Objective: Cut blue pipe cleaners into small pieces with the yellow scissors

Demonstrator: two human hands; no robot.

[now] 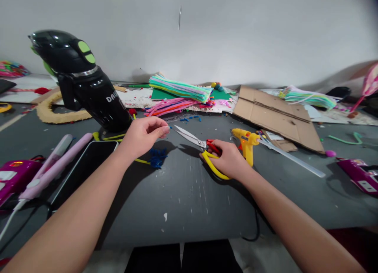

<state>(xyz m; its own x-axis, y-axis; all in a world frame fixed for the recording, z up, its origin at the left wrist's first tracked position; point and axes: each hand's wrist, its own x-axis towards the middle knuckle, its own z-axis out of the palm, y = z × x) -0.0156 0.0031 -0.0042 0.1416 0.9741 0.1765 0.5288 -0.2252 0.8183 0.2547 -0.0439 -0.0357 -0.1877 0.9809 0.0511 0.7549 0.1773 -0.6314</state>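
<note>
My right hand (228,159) is closed round the red and yellow handles of a pair of scissors (191,138). The blades point left, slightly apart, with their tips close to my left fingertips. Thumb and fingers of my left hand (144,136) are pinched together on a tiny blue piece of pipe cleaner (170,127), mostly hidden by the fingertips. Below that hand, a yellow-stemmed cluster of blue fuzzy pieces (157,158) lies on the grey table (183,202). Several short blue bits (190,118) are scattered beyond the scissors.
A black bottle (103,100) stands behind my left wrist, near a phone (85,166) and a pink hair straightener (56,166). Beside my right hand is a yellow glue gun (248,143) with a glue stick. Bundled pipe cleaners (180,90) and cardboard (274,115) lie along the wall.
</note>
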